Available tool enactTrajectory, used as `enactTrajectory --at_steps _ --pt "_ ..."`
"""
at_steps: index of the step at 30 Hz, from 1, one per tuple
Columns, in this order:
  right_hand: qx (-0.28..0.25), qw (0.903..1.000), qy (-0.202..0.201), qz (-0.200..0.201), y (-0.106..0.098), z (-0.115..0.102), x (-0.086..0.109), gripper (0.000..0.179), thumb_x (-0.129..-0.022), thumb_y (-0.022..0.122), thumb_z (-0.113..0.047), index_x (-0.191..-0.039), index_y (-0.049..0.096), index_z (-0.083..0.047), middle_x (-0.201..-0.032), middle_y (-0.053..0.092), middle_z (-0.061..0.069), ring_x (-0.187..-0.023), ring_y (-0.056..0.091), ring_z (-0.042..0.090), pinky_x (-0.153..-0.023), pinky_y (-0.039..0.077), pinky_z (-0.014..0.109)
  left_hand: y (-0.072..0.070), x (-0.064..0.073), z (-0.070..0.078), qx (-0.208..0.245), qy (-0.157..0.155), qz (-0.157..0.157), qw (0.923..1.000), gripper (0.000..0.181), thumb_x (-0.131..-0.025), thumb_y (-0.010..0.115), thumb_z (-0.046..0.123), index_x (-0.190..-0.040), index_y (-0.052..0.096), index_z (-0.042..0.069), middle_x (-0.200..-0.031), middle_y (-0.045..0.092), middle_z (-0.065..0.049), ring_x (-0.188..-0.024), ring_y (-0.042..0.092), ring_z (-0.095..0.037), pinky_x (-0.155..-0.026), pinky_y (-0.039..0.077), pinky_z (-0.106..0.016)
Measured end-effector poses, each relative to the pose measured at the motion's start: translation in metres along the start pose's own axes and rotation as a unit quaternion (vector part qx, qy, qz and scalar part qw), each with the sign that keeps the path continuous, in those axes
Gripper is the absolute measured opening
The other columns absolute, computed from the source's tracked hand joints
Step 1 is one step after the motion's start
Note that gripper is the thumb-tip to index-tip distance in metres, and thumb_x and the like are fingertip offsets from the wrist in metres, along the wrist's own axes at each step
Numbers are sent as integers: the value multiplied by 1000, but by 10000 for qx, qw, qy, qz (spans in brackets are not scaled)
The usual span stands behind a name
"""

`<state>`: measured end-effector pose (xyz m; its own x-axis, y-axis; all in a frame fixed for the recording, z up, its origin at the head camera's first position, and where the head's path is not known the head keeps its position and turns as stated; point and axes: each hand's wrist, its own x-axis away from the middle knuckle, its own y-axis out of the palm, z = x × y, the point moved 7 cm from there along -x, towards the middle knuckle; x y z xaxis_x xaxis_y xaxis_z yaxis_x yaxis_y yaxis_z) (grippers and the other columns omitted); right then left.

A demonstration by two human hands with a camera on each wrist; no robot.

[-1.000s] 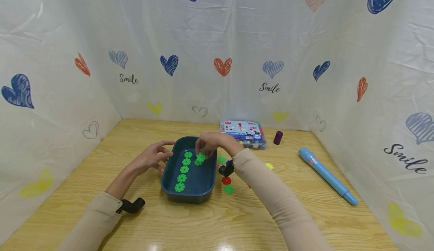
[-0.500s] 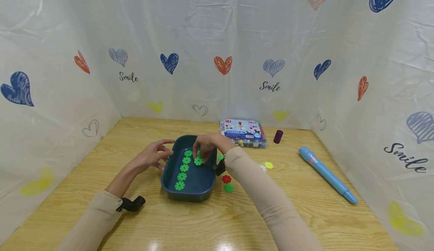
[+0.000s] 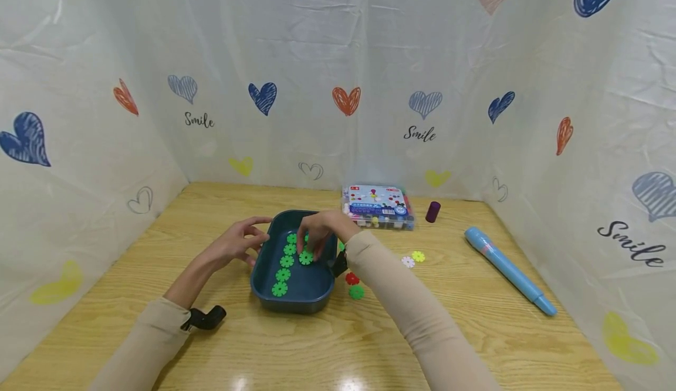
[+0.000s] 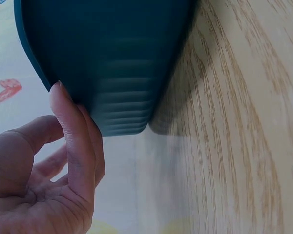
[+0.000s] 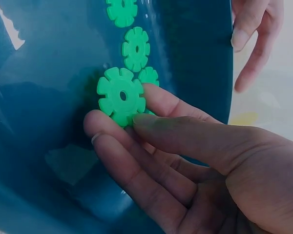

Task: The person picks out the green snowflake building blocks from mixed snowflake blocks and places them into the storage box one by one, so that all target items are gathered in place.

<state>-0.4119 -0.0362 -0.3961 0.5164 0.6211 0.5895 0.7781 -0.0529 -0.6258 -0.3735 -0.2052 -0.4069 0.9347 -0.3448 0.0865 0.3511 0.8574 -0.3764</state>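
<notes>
My right hand [image 3: 324, 229] reaches down into a dark blue rectangular tray [image 3: 298, 307]. In the right wrist view, its thumb and fingers pinch a green flower-shaped disc [image 5: 110, 90] with a notched edge and a small hole. Similar green discs [image 3: 283, 275] lie in a line along the tray's left side. A further green one is partly hidden behind the right fingers. My left hand [image 3: 235, 245] is at the tray's left side, with relaxed fingers. In the left wrist view, a fingertip [image 4: 58, 87] touches the outer wall just by the rim.
Right of the tray lie a red disc [image 3: 352, 278] and a green disc [image 3: 356, 292], with white [image 3: 408, 262] and yellow [image 3: 418, 256] ones farther off. Behind stands a clear parts case [image 3: 377, 206], near a purple cylinder [image 3: 433, 212]. A long light-blue tube [image 3: 509, 270] lies at right.
My right hand has moved slightly left and nearer within the tray, still pinching a green disc. The white disc has come into view beside the forearm. My left hand stays at the tray's side.
</notes>
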Motion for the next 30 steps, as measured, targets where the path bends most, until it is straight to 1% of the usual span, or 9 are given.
enactTrajectory --at_steps 4,7,11,15,19,22,26,28,30 --pt "-141 9999 47 -63 4 1 -1 20 -94 59 3 -109 71 -6 -93 68 12 -81 72 22 -92 55 44 1 1 -1 10 -10 -11 10000 56 -101 55 18 -151 32 7 -112 56 -23 -80 63 -20 -59 59 -36" --pt "-95 9999 69 -77 5 2 -2 22 -95 58 3 -111 70 -6 -97 67 11 -83 72 23 -91 56 43 1 1 -1 11 -9 -9 10000 56 -102 54 18 -151 32 7 -112 56 -23 -80 63 -20 -59 59 -36" --pt "57 9999 134 29 3 3 -1 25 -95 57 2 -113 71 -8 -104 65 11 -82 72 21 -87 58 39 2 0 -2 1 -14 8 10000 55 -102 54 18 -151 33 7 -112 56 -22 -81 63 -20 -59 59 -35" --pt "132 9997 51 187 -4 1 6 30 -95 56 3 -119 70 -8 -112 65 18 -79 72 20 -80 59 35 3 0 -2 7 -8 4 10000 56 -101 55 18 -151 33 7 -111 56 -21 -81 63 -20 -59 59 -35" --pt "388 9984 -225 352 -15 -6 24 31 -95 53 4 -122 68 -5 -113 65 24 -81 72 24 -75 60 33 3 -1 0 48 7 3 10000 56 -101 55 18 -151 33 7 -110 56 -20 -79 63 -20 -59 59 -36" --pt "648 9956 -488 479 -23 -10 44 27 -96 54 0 -119 68 -5 -102 70 26 -81 73 28 -72 60 32 2 -1 1 51 9 19 10000 56 -101 56 17 -151 33 8 -110 57 -21 -79 64 -19 -58 59 -36" --pt "928 9915 -613 676 -28 -8 68 20 -97 59 -7 -111 71 -12 -88 73 19 -74 72 24 -70 60 31 0 -1 2 40 7 -2 10000 56 -101 55 15 -152 32 7 -111 57 -23 -79 64 -20 -59 59 -35" --pt "1128 9890 -582 757 -26 -5 78 17 -97 61 -11 -110 71 -15 -86 73 13 -71 71 18 -70 60 30 0 0 2 60 2 -16 10000 57 -101 55 14 -152 32 7 -112 58 -24 -79 64 -20 -59 59 -35" --pt "1330 9859 -603 818 -23 -3 88 16 -96 62 -13 -110 70 -15 -87 73 10 -72 72 18 -71 60 30 0 0 0 98 -38 2 9999 57 -100 56 15 -152 32 8 -111 60 -24 -78 65 -20 -60 59 -34"
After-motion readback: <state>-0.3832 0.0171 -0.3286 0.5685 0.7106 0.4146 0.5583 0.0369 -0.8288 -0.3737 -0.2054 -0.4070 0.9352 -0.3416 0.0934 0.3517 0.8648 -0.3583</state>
